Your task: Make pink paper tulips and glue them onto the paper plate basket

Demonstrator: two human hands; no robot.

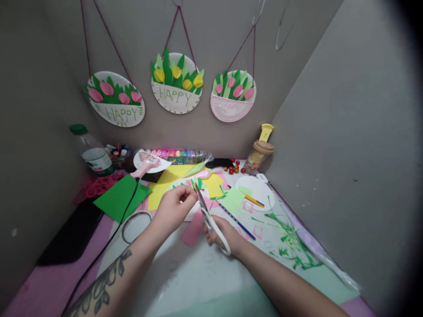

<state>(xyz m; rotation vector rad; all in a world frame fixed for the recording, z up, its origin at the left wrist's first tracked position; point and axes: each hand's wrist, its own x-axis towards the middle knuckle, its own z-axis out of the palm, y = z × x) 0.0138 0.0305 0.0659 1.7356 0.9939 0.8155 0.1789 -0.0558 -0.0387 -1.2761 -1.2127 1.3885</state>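
Over the middle of the desk, in the head view, one pair of scissors slants forward, its long axis running from white handles at near right to blade tips at far left. The right hand grips those handles; the left hand is the nearer to the blade tips, just left of them, its fingertips drawn into a pinch, though whether a scrap is caught there I can't make out. One pink strip shows below the blades, between the hands, its length tilting down and left.

Three paper-plate baskets hang at the back, each with four paper tulips: pink, yellow, pink from left to right. One blue pencil, one green sheet, one pink corded tool and one bottle lie or stand around. Green trimmings at right are too tangled to count.
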